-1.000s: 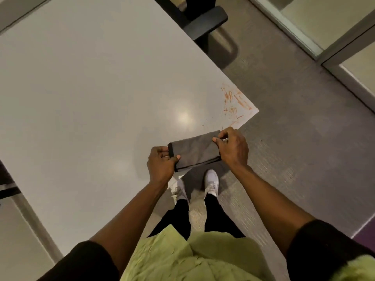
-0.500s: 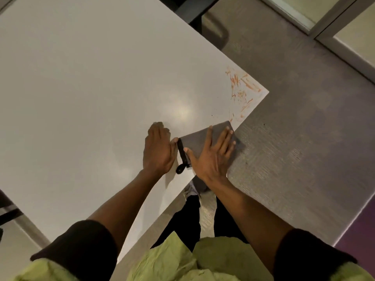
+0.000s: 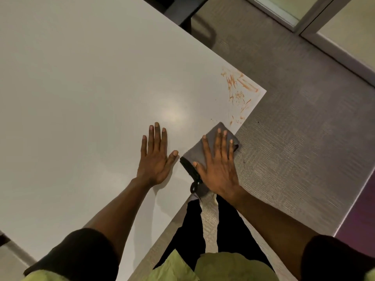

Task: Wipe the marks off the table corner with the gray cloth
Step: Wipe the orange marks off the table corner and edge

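Orange scribbled marks [image 3: 237, 90] cover the near right corner of the white table [image 3: 91, 88]. A folded gray cloth [image 3: 195, 151] with a black hem lies flat at the table's edge, just below the marks. My right hand [image 3: 218, 165] presses flat on the cloth, fingers spread and pointing toward the marks; part of the cloth is hidden under it. My left hand [image 3: 155, 157] rests flat on the bare tabletop just left of the cloth, fingers apart, thumb close to the cloth's hem.
A black chair [image 3: 182, 11] stands at the table's far side. Gray carpet [image 3: 294, 149] lies to the right of the corner, with a glass wall frame [image 3: 316, 19] at the top right. My legs stand at the table's near edge.
Both hands held the folded cloth above the table edge; it now lies flat on the table. My right hand spread over it and my left hand let go and rests beside it.
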A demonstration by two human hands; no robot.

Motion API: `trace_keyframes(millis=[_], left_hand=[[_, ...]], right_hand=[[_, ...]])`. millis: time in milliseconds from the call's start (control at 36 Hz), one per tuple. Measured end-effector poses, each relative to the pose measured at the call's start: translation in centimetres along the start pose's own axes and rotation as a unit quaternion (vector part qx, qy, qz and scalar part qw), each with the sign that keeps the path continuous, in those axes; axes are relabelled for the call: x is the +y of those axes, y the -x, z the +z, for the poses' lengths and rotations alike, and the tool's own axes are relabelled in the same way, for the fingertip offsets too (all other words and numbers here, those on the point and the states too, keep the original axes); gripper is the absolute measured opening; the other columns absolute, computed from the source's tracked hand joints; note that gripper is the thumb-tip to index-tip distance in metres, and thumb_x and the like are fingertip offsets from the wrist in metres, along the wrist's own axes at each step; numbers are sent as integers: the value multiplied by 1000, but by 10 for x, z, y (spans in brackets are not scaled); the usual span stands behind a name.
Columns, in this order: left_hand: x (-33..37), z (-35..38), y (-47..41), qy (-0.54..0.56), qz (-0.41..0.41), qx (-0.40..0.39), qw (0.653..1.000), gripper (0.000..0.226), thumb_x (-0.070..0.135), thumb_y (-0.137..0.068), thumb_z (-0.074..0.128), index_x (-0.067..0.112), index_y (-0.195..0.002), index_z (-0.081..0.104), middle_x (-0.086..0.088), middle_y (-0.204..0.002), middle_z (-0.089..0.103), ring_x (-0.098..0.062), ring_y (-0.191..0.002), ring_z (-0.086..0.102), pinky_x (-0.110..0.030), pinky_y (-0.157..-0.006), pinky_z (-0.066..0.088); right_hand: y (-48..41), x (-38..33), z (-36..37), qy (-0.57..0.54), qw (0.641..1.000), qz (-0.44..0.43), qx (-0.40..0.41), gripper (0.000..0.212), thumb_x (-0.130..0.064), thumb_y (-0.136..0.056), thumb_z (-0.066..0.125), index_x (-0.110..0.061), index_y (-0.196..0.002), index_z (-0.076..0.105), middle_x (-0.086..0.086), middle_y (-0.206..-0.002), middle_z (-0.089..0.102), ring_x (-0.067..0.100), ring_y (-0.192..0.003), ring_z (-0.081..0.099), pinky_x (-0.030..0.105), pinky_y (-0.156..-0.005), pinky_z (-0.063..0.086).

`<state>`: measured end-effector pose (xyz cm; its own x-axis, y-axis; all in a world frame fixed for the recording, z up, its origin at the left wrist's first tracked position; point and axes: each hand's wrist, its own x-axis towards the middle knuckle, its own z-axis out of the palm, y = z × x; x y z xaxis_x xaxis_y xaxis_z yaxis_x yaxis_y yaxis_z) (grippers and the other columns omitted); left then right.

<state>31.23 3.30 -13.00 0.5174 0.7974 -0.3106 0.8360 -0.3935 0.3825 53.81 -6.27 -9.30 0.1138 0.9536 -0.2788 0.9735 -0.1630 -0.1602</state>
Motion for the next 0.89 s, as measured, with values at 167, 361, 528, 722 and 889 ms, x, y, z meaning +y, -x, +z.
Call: trace_keyframes(millis=[167,361,528,722,889], left_hand=[[-1,2,-1,3,-2,-3,1000,89,70,-111,6,13,-176,-16,-10,-182,-32,-29,-171,-27,-54,-139,-13],[-2,5,-2,3,-2,-1,1000,90,70,-111,11,13,-176,-14,-11,-183,-29,-29,-172,-26,-55,-139,-12],[1,-1,-1,-3,-6,-11,1000,92,74,-108,1,13,-176,-16,-9,-182,-32,-27,-171,-29,-54,-139,-12],[2,-1,-1,-8,-15,-17,1000,94,77,-106,-4,15,-175,-19,-7,-181,-36,-26,-170,-31,-54,-139,-13],[1,1,-2,-5,-17,-10,1000,93,76,-107,0,15,-175,-18,-6,-182,-34,-26,-170,-29,-56,-140,-10]], right_hand=[[7,13,2,2,996,-91,-8,87,-66,-105,35,-17,-171,3,25,-176,-12,40,-165,-13,63,-132,8],[-57,29,-12,-17,993,-112,7,87,-60,-103,39,-18,-171,6,21,-178,-10,38,-165,-11,63,-132,4],[-49,22,-17,-89,994,-66,7,114,-43,-82,61,-6,-169,-1,14,-180,-4,28,-167,-10,57,-134,4],[-4,22,-10,-36,994,-92,-36,104,-36,-80,47,-12,-170,1,9,-180,-10,29,-166,-14,57,-133,10],[-4,-6,-17,-102,994,3,32,95,-46,-93,54,-10,-170,11,18,-178,-6,34,-166,-12,59,-134,4]])
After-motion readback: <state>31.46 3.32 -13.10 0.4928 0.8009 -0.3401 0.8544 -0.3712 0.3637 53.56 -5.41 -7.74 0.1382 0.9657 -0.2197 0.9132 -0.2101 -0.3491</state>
